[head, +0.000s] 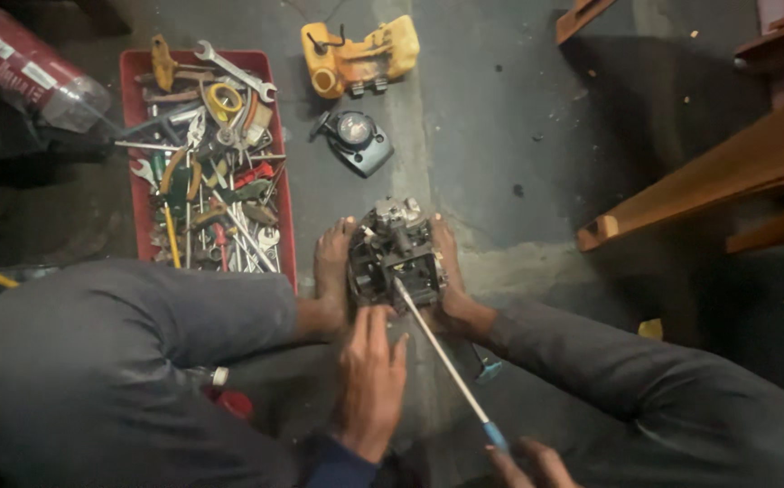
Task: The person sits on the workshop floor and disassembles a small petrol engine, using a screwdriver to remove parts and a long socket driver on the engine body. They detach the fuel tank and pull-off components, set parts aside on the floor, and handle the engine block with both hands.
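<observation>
Sitting on the concrete floor (500,117), the person clamps a small engine block (396,255) between both bare feet at the centre of the frame. The left hand (370,370) lies open, fingers spread, just below the engine and touching its near edge. The right hand (532,463), at the bottom edge and partly cut off, seems to be closed around the blue handle of a long screwdriver (442,354) whose tip meets the engine. A red tool tray (135,68) sits upper left.
</observation>
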